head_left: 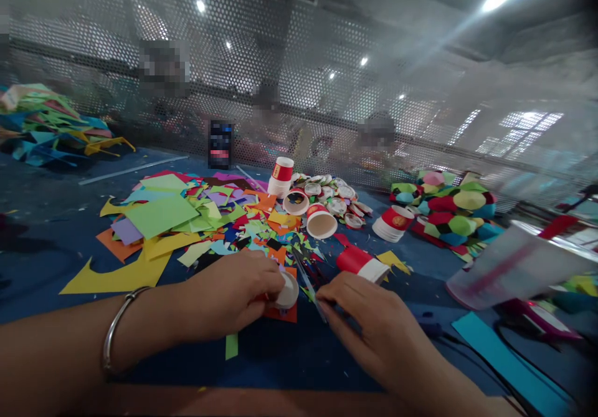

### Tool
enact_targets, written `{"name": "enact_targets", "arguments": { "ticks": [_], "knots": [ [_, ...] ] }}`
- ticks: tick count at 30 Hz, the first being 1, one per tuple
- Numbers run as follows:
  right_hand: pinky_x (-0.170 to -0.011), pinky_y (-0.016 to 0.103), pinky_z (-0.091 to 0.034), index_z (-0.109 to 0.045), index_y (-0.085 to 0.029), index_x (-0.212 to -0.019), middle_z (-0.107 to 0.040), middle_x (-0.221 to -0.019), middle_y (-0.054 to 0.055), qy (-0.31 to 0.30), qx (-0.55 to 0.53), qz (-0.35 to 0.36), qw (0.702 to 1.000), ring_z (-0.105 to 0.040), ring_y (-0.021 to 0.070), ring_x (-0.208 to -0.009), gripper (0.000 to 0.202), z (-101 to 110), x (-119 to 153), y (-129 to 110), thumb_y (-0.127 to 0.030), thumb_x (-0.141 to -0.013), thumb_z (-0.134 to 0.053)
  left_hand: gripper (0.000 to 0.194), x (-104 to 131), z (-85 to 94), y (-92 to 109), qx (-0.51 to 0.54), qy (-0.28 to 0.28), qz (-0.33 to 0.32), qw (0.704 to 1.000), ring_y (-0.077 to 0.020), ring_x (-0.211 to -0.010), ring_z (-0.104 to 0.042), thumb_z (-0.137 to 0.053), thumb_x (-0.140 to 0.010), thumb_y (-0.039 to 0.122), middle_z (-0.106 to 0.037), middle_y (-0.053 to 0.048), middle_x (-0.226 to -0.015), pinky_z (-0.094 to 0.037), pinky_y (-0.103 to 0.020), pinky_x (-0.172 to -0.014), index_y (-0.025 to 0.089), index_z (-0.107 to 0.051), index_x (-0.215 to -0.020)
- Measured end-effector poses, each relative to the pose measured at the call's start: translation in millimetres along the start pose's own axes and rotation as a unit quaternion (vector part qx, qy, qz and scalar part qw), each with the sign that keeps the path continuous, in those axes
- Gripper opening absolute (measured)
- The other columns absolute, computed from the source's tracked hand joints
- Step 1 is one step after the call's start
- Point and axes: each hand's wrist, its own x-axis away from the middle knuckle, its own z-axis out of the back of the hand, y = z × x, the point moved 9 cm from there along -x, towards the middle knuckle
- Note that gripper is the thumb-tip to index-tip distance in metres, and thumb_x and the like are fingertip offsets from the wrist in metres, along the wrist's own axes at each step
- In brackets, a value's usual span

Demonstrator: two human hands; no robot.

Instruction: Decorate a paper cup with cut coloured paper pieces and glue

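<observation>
My left hand (238,286), with a silver bangle at the wrist, pinches a round white disc (288,291) that looks like a paper cup's bottom. Orange paper (287,313) lies under the disc. To the right, my right hand (367,317) has its fingertips closed at the near end of a slim greyish tool (306,275), whose kind I cannot make out. The tool points away over small paper scraps. Just beyond my right hand, a red and white paper cup (359,263) lies on its side.
Coloured paper sheets (161,211) and scraps spread ahead. Several paper cups (321,222) stand or lie beside a heap of white discs (336,205). Paper-covered pieces (453,208), a tall translucent cup (509,267) and a cable are right. A phone (220,145) leans against the mesh.
</observation>
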Motion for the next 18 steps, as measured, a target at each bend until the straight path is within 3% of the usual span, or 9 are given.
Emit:
{"name": "enact_targets", "arguments": {
  "ticks": [3,10,18],
  "knots": [
    [-0.07,0.033,-0.05,-0.065,-0.022,-0.102,-0.068,-0.094,0.006,-0.045,0.007,0.004,0.999,-0.064,0.0204,-0.083,0.017,-11.0,1.5,-0.9,-0.02,-0.1,-0.048,0.024,-1.1,-2.2,1.5,-0.007,0.0,-0.007,1.0,-0.0187,-0.088,-0.061,-0.055,-0.077,0.003,-0.068,-0.002,-0.091,-0.045,-0.031,-0.077,0.021,-0.065,-0.088],
    [-0.071,0.033,-0.049,-0.065,-0.02,-0.102,-0.067,-0.092,0.006,-0.035,0.0,0.003,0.999,-0.063,0.0201,-0.083,0.019,-9.5,0.7,3.4,-0.021,-0.101,-0.046,0.024,-1.1,-3.8,4.9,-0.029,-0.009,-0.004,1.0,-0.0219,-0.093,-0.065,-0.054,-0.075,0.003,-0.07,-0.004,-0.095,-0.046,-0.035,-0.082,0.02,-0.065,-0.086],
    [-0.073,0.033,-0.049,-0.065,-0.019,-0.105,-0.067,-0.096,0.006,-0.023,-0.023,0.013,0.999,-0.062,0.0197,-0.086,0.018,-13.4,0.0,0.7,-0.02,-0.101,-0.047,0.013,0.0,0.4,8.5,-0.042,-0.019,0.021,0.999,-0.0212,-0.085,-0.062,-0.056,-0.079,0.007,-0.067,-0.003,-0.089,-0.041,-0.034,-0.073,0.019,-0.06,-0.081]
  ]
}}
